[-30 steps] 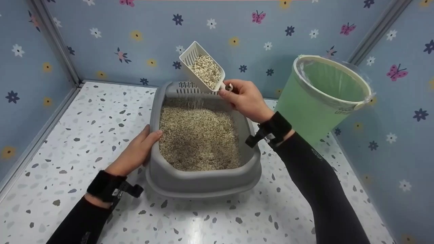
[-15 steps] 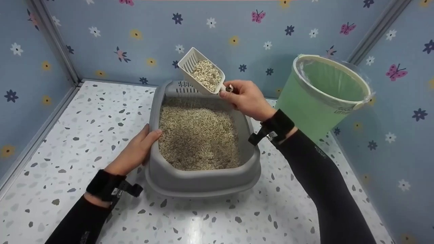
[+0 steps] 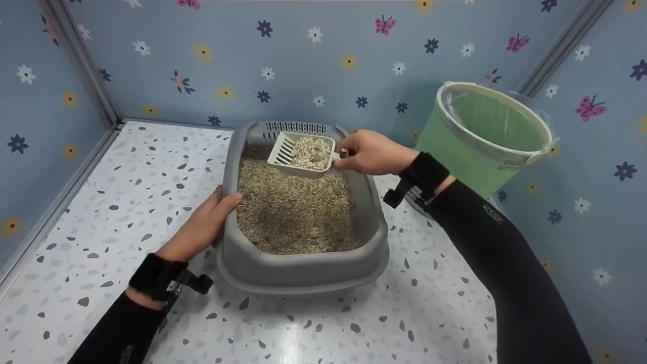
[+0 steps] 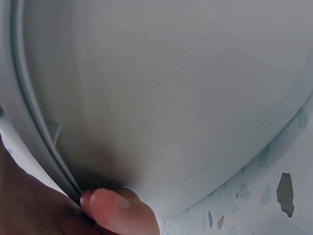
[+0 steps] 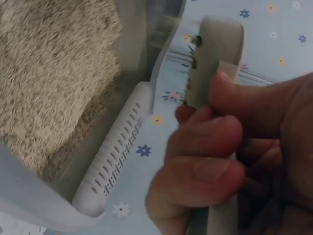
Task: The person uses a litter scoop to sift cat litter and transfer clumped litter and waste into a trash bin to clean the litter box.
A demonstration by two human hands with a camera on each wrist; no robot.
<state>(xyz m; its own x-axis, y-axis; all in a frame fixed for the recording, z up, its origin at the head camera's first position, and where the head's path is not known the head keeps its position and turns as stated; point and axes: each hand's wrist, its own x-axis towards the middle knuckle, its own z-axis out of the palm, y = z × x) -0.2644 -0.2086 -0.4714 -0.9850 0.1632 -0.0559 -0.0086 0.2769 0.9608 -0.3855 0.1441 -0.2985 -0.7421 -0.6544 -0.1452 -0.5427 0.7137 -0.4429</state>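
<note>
A grey litter box (image 3: 303, 260) stands on the floor, holding a layer of pale granular litter (image 3: 298, 217) with a darker patch. My left hand (image 3: 207, 220) grips its left rim, thumb on top; the left wrist view shows fingertips (image 4: 115, 205) tucked below the rim against the outer wall. Low over the back of the box, my right hand (image 3: 376, 151) holds a white slotted litter scoop (image 3: 303, 173) by its handle. Litter (image 3: 312, 152) lies heaped toward the handle end of the scoop. In the right wrist view, curled fingers and thumb wrap the handle, hiding much of it.
At the right rear stands a green bin (image 3: 470, 156) with a pale rim and clear plastic liner. Blue flower-patterned walls (image 3: 167, 30) enclose the back and both sides. The speckled white floor (image 3: 116, 263) surrounds the box.
The scoop has come down from above the back rim to just over the litter and tilted flatter. Litter no longer trickles from it. My left hand stays put.
</note>
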